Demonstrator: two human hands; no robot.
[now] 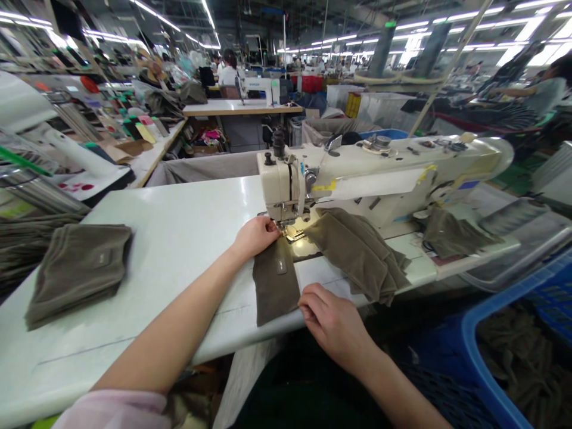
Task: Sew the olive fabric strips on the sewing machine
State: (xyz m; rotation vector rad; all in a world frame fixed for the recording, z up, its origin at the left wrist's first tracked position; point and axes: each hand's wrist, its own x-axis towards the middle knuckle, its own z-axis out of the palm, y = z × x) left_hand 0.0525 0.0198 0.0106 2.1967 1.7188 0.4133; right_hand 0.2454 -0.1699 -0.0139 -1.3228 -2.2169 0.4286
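Note:
A brown-olive fabric piece [273, 292] with a small label lies on the table, its far end under the needle area of a cream sewing machine [286, 185]. My left hand [255, 238] pinches the far edge of this piece close beside the presser foot. At the near right corner of the same piece, my right hand [328, 319] has its fingers closed on the edge. To the right of the needle, a heap of similar fabric pieces [357, 250] rests on the machine bed and hangs toward the table's front edge.
A folded stack of brown fabric [80, 268] lies on the white table [179, 238] at left. A blue basket [473, 339] with fabric stands at lower right. More cloth [456, 232] sits by the machine's right end. Other people work at stations farther back.

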